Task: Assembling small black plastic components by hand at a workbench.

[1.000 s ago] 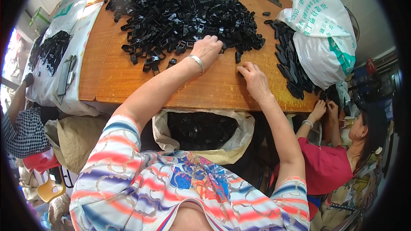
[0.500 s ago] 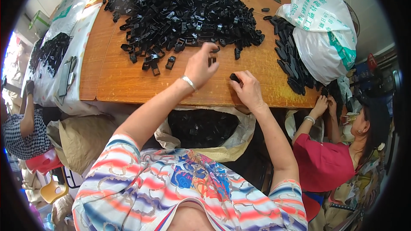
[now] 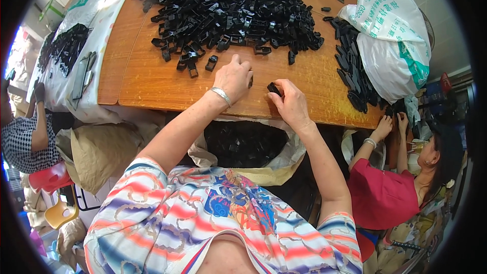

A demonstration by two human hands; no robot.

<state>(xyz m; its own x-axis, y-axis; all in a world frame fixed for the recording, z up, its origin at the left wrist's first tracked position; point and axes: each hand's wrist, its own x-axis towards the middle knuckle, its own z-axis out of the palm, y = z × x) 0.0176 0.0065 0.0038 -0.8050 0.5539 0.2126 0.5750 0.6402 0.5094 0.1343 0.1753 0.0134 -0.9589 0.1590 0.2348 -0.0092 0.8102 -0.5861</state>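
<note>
My left hand (image 3: 233, 80), with a silver bracelet at the wrist, hovers over the near part of the wooden table. Its fingers are curled, and the edge of a small dark plastic piece (image 3: 250, 81) shows past them; most of it is hidden. My right hand (image 3: 291, 102) pinches a black plastic buckle part (image 3: 274, 89) between thumb and fingers, a short way right of the left hand. Beyond both hands rises a large pile of black plastic buckle parts (image 3: 228, 12). One loose part (image 3: 211, 63) lies at the pile's near edge, close to my left hand.
An open sack (image 3: 276, 175) holding black parts sits below the wooden table's (image 3: 167, 91) near edge. At right are long black pieces (image 3: 347, 66) and a white bag (image 3: 390, 56). A co-worker in red (image 3: 383, 190) handles black parts; another person (image 3: 30, 134) sits left.
My left hand has come back from the pile toward me, its fingers curling in. The right hand stays near its place with the buckle part. The view has shifted slightly.
</note>
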